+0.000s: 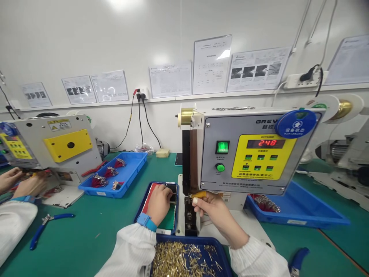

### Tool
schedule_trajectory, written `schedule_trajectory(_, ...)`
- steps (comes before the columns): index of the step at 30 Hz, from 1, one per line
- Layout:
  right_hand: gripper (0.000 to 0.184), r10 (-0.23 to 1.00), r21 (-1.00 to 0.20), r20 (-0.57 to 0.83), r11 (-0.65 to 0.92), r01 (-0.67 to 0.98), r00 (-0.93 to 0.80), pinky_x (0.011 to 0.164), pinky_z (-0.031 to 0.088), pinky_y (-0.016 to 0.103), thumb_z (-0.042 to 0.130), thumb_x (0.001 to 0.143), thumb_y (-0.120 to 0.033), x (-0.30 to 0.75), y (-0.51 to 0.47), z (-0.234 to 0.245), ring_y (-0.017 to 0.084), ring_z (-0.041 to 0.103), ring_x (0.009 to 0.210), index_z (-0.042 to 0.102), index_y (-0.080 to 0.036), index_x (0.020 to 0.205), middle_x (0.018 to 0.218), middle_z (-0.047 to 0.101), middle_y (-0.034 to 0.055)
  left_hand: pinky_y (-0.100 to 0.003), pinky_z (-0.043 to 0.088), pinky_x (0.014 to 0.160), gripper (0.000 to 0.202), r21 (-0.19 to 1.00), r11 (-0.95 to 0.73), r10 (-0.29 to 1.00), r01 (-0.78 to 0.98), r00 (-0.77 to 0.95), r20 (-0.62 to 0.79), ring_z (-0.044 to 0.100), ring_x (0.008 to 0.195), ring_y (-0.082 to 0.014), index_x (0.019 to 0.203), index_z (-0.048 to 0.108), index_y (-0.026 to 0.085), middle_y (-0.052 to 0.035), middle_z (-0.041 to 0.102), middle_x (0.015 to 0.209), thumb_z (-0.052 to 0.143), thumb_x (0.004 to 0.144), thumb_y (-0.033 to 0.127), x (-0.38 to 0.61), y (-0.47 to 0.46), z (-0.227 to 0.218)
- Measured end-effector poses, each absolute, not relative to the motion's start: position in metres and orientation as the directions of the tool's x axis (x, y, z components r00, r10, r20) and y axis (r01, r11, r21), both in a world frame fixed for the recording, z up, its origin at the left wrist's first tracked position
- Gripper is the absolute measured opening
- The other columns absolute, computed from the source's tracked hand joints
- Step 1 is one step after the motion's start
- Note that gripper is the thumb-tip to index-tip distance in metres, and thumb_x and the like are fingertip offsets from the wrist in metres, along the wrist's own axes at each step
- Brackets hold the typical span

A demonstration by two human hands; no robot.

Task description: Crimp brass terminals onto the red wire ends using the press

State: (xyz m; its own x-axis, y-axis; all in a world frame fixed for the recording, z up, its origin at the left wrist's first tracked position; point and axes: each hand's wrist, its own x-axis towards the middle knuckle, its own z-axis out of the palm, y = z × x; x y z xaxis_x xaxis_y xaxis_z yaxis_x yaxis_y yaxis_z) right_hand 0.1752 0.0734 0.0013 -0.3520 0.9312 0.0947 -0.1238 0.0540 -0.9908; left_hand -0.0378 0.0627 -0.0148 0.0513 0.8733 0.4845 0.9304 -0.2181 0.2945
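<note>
My left hand (158, 204), with a blue wristband, reaches over a small blue tray (138, 215). Its fingers are bent together at a black compartment; what they pinch is hidden. Red wires (149, 197) lie along the tray's left side, beside a green base (170, 217). At the work head (188, 215) of the grey machine (219, 127), my right hand (213, 207) has thumb and index finger closed in a pinch. A yellow cover (199, 194) seems to sit on the index finger. The piece at the fingertips is too small to make out.
A blue tray of loose brass-coloured terminals (173, 257) stands in front. Blue bins with bundled red wires stand left (115, 192) and right (302, 221). Blue-handled cutters (47, 221) lie at left, near a co-worker's hands (29, 184) at another machine (69, 154). A blue handle (300, 259) shows lower right.
</note>
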Motion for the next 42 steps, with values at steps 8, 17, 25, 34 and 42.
schedule_trajectory(8,0.045,0.950,-0.991,0.137,0.128,-0.049,-0.282,0.047,0.042,0.026,0.071,0.067,-0.061,0.173,0.064,0.010,0.013,0.050,0.048,0.056,-0.019,0.071,0.055,0.056,-0.0012,-0.032,0.044,0.078,0.016,0.272,-0.527,0.661,0.805,0.187,0.726,0.051,0.088,-0.0192,0.091,0.060,0.017,-0.0044,0.060,0.089,0.045,0.095,0.011,-0.019,0.045,0.000)
schedule_trajectory(17,0.048,0.945,-0.991,0.132,0.116,-0.069,-0.298,0.050,0.043,0.027,0.072,0.067,-0.063,0.175,0.061,0.013,0.013,0.051,0.049,0.058,-0.018,0.073,0.058,0.057,-0.0003,-0.031,0.043,0.075,0.023,0.162,-0.598,0.550,0.785,0.255,0.796,0.050,0.087,-0.0190,0.096,0.061,0.018,-0.0053,0.061,0.092,0.044,0.091,0.003,-0.013,0.039,0.003)
schedule_trajectory(25,0.050,0.951,-0.989,0.136,0.113,-0.097,-0.276,0.048,0.041,0.027,0.072,0.065,-0.065,0.172,0.065,0.006,0.012,0.048,0.048,0.058,-0.018,0.071,0.059,0.057,-0.0001,-0.032,0.044,0.076,0.024,0.180,-0.598,0.572,0.781,0.259,0.778,0.050,0.087,-0.0196,0.096,0.062,0.018,-0.0056,0.061,0.092,0.043,0.091,0.004,-0.013,0.039,0.002)
schedule_trajectory(34,0.052,0.956,-0.991,0.128,0.116,-0.058,-0.265,0.049,0.043,0.029,0.072,0.064,-0.069,0.171,0.061,0.010,0.014,0.049,0.047,0.058,-0.019,0.069,0.055,0.054,-0.0007,-0.034,0.044,0.076,0.027,0.182,-0.580,0.598,0.794,0.263,0.757,0.050,0.088,-0.0198,0.096,0.063,0.019,-0.0065,0.061,0.092,0.040,0.092,0.005,-0.013,0.038,0.002)
schedule_trajectory(42,0.054,0.952,-0.990,0.141,0.130,-0.057,-0.273,0.048,0.042,0.028,0.070,0.064,-0.071,0.172,0.062,0.007,0.014,0.048,0.047,0.057,-0.019,0.069,0.056,0.055,-0.0003,-0.033,0.045,0.076,0.024,0.166,-0.577,0.586,0.800,0.264,0.766,0.052,0.088,-0.0195,0.095,0.063,0.019,-0.0061,0.061,0.092,0.043,0.093,0.007,-0.013,0.038,0.002)
